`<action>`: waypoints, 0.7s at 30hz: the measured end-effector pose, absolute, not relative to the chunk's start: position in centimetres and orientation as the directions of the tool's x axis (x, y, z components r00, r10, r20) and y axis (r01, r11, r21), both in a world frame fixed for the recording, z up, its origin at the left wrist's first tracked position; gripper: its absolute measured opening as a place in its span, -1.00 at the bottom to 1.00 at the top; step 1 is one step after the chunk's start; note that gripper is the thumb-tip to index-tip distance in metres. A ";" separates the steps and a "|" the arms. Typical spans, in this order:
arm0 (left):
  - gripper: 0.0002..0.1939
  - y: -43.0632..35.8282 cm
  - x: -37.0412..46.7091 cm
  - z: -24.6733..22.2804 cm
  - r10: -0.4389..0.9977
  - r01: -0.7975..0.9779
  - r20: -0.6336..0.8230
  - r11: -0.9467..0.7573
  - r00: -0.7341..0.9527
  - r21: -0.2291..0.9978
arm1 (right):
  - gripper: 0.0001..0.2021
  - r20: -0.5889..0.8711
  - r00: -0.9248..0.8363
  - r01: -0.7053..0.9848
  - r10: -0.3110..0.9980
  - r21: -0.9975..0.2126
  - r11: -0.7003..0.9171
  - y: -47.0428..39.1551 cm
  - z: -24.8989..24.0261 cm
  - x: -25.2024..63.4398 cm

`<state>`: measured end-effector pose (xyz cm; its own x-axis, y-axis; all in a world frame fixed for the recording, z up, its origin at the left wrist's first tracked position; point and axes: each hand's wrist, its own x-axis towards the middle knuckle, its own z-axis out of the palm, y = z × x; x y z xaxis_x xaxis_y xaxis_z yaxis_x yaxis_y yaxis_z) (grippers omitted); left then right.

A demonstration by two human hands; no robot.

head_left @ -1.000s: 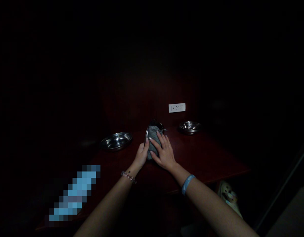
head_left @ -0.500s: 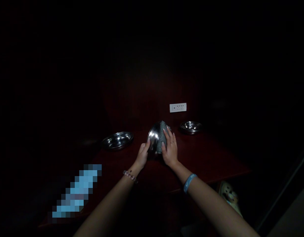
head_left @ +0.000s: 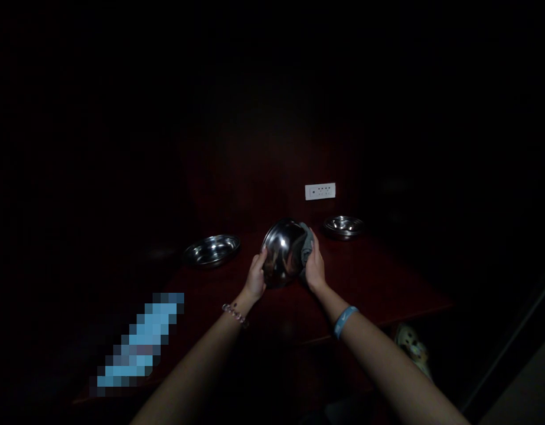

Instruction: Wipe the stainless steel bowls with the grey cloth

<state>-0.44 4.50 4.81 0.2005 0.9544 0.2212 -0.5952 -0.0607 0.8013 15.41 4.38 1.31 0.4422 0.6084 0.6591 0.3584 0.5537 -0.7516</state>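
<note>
A shiny steel bowl (head_left: 281,251) is held tilted over the dark red table (head_left: 365,289), its rounded outside toward me. My left hand (head_left: 255,277) grips the rim on the left, thumb on the outer face. On the other side, my right hand (head_left: 315,265) is closed around a grey-green cloth (head_left: 306,243) and presses it to the bowl's right side. Part of the cloth is hidden by my fingers.
A wide steel dish (head_left: 214,251) stands to the left on the table, and some smaller steel bowls (head_left: 343,227), seemingly stacked, stand at the back right. A blurred-out blue patch (head_left: 139,342) lies front left. A white socket panel (head_left: 320,191) is on the back wall.
My right hand and the cloth have slid right, from the bowl's front face to its right side. More of the bowl's shiny outside shows. My left hand keeps its grip.
</note>
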 end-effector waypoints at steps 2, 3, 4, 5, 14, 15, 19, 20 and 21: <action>-0.78 4.5 -0.5 4.8 0.960 -0.582 0.227 -0.091 0.165 0.808 | -0.44 0.630 0.458 0.324 0.627 -0.775 0.543 4.6 1.2 15.5; -0.77 4.6 -0.5 4.7 0.958 -0.568 0.239 -0.111 0.156 0.815 | -0.43 0.618 0.464 0.323 0.634 -0.785 0.529 4.7 1.0 15.5; -0.76 4.6 -0.5 4.6 0.954 -0.556 0.260 -0.136 0.149 0.820 | -0.43 0.607 0.469 0.333 0.642 -0.794 0.508 4.8 0.8 15.5; -0.74 4.7 -0.6 4.5 0.948 -0.545 0.285 -0.165 0.141 0.822 | -0.43 0.595 0.474 0.347 0.650 -0.804 0.483 4.9 0.6 15.5; -0.70 5.6 -0.9 4.0 0.918 -0.537 0.389 -0.291 0.075 0.792 | -0.52 0.586 0.422 0.249 0.692 -0.809 0.533 6.1 -0.7 14.9; -0.71 5.6 -0.9 4.0 0.924 -0.553 0.379 -0.287 0.057 0.782 | -0.54 0.583 0.418 0.253 0.696 -0.811 0.527 6.1 -0.6 14.9; -0.70 5.5 -0.7 4.7 0.939 -0.623 0.342 -0.280 -0.021 0.730 | -0.62 0.594 0.372 0.272 0.713 -0.804 0.528 5.5 -0.1 14.7; -0.70 5.5 -0.7 5.0 0.940 -0.644 0.337 -0.288 -0.050 0.709 | -0.63 0.599 0.357 0.272 0.717 -0.801 0.533 5.3 0.1 14.6; -0.69 5.5 -0.7 5.2 0.941 -0.665 0.328 -0.295 -0.079 0.686 | -0.63 0.602 0.340 0.270 0.723 -0.798 0.539 5.1 0.2 14.5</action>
